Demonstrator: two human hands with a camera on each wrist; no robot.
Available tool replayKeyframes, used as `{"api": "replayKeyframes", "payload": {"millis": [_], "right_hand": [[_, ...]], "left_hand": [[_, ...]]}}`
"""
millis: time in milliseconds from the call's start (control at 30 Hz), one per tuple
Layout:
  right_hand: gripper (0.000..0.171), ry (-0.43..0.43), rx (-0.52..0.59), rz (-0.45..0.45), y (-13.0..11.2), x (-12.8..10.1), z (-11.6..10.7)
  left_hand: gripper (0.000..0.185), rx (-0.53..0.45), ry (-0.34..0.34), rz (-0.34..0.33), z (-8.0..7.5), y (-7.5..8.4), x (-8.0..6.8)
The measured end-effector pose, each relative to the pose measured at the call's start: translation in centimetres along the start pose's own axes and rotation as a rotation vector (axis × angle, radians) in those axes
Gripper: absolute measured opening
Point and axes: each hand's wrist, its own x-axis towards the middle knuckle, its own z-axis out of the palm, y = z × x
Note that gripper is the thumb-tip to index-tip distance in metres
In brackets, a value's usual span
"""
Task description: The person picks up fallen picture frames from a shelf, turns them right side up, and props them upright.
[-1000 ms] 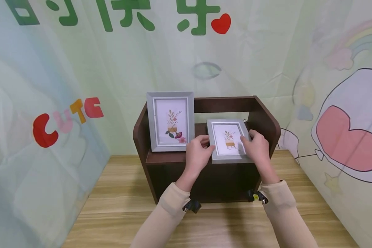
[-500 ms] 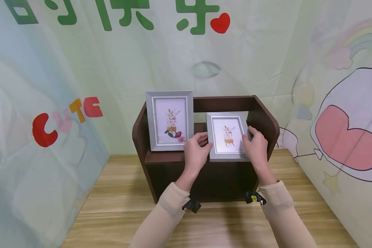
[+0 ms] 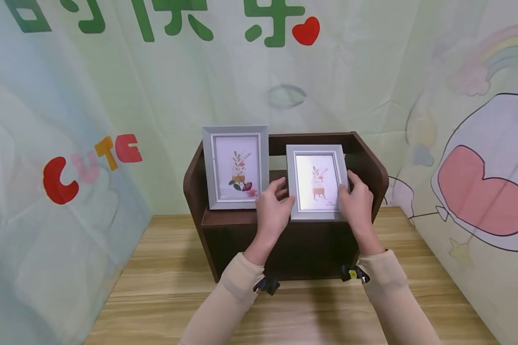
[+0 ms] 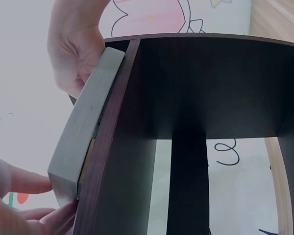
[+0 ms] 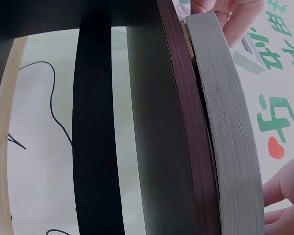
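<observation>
A grey picture frame [image 3: 317, 182] with a print of a potted plant leans back on the upper shelf of a dark brown bookshelf [image 3: 280, 249]. My left hand [image 3: 273, 211] holds its left edge, the thumb near the front and the fingers round the side. On the opposite edge, my right hand [image 3: 356, 201] grips with its thumb on the front. The left wrist view shows the frame's side [image 4: 85, 127] along the shelf's front edge. A second grey picture frame [image 3: 236, 167], with a flower decoration at its lower right, stands upright on the left.
Brown side panels [image 3: 367, 177] bound the shelf, and a back rail [image 3: 311, 143] runs behind the frames. The shelf stands on a wood-grain table [image 3: 164, 287]. Printed fabric walls [image 3: 177, 96] enclose the sides and back.
The right picture frame has tilted up from nearly flat to a steeper lean, its top edge rising. Both hands have kept to its sides. The left frame stays put.
</observation>
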Motion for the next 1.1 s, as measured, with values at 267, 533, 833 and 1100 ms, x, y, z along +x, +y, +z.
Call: {"api": "replayKeyframes", "payload": {"millis": [267,533,833,1100], "right_hand": [[0.045,0.058,0.073,-0.032,0.0,0.1,0.3],[0.043,0.127,0.150,-0.094,0.0,0.1,0.4],[0.041,0.199,0.260,-0.167,-0.1,0.3,0.6],[0.042,0.230,0.314,-0.198,-0.1,0.5,0.5]], "left_hand": [[0.047,0.048,-0.041,-0.039,-0.3,0.5,0.2],[0.045,0.048,-0.040,-0.044,-0.4,0.9,0.6],[0.044,0.046,-0.018,-0.003,-0.6,1.3,0.7],[0.043,0.065,-0.004,0.022,-0.5,1.2,0.9]]}}
